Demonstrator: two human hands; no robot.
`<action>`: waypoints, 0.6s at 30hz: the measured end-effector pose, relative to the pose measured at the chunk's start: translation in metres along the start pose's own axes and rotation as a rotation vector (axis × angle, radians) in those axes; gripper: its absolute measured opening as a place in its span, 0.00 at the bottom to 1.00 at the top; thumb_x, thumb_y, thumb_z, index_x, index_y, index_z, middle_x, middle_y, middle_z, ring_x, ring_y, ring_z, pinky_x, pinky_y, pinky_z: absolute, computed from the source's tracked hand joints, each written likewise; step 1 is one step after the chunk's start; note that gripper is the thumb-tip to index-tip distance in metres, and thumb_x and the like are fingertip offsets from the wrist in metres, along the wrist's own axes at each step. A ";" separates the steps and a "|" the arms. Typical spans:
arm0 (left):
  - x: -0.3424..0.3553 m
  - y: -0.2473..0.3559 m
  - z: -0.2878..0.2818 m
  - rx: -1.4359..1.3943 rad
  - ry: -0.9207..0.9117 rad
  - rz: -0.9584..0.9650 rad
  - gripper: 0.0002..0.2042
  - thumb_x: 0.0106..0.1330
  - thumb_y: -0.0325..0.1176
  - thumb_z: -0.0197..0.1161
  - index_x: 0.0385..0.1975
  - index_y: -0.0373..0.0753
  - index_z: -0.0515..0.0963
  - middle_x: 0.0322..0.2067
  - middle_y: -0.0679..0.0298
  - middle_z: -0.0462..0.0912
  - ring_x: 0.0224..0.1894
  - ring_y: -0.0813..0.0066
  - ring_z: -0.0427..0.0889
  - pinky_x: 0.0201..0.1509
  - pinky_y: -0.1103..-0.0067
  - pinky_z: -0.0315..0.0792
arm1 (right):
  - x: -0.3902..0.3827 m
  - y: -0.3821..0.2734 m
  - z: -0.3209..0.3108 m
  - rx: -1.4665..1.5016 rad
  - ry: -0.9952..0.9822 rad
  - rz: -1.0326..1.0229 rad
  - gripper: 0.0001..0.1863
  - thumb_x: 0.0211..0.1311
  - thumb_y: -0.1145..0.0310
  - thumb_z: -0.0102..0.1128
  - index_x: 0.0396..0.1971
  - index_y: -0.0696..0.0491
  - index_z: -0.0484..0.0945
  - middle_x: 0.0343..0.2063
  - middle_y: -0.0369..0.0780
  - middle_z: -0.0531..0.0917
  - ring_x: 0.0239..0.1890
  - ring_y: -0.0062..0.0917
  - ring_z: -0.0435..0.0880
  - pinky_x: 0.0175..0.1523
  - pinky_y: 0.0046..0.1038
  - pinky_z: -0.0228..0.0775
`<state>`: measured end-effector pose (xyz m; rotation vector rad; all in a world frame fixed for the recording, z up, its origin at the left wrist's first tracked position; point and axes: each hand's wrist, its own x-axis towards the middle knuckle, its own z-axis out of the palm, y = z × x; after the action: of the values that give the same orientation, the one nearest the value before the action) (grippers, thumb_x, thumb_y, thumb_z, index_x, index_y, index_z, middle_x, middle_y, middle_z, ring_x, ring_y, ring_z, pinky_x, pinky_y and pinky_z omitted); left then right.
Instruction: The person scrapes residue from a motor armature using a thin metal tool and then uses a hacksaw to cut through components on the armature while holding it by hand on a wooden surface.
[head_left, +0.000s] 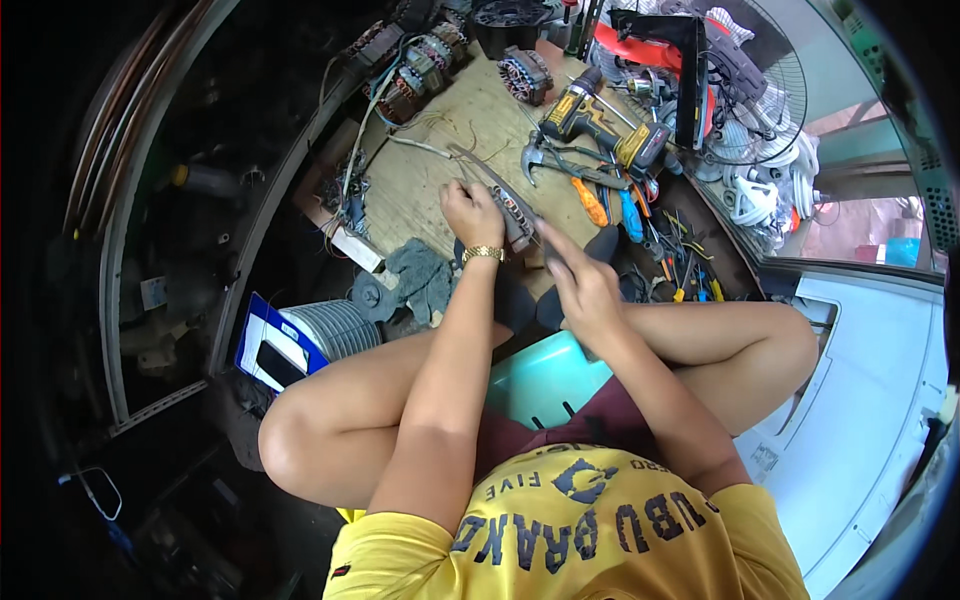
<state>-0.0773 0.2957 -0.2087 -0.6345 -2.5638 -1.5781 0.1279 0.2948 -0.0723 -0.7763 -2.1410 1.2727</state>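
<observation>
My left hand (472, 214), with a gold-coloured bracelet at the wrist, is closed beside a dark, narrow part with a row of small copper-and-white pieces along it (512, 212). Whatever lies in those fingers is too small to make out. On the part's other side is my right hand (588, 292), its index finger reaching to the part's near end and its thumb bent in. Something dark shows between that thumb and finger, but its kind is unclear. A thin, curved brown strip (480, 168) runs from the part toward the far side, over a worn wooden board (440, 205).
Wound motor stators (525, 76) stand at the back. To the right lie a yellow-black cordless drill (572, 108), a claw hammer (532, 160), an orange-handled screwdriver (590, 202) and several hand tools. A grey cloth (420, 278) is at left; a teal stool (545, 380) is between my legs.
</observation>
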 end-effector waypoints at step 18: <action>0.012 -0.004 -0.002 0.128 0.014 -0.026 0.12 0.62 0.34 0.57 0.26 0.28 0.76 0.32 0.43 0.79 0.37 0.41 0.78 0.45 0.56 0.70 | 0.014 0.030 0.035 -0.010 0.157 -0.197 0.22 0.71 0.72 0.55 0.64 0.48 0.74 0.50 0.50 0.85 0.51 0.46 0.85 0.53 0.37 0.78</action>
<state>-0.0896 0.2961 -0.2079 -0.5784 -2.6469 -1.4056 0.1005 0.2961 -0.1118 -0.6298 -2.0426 1.0647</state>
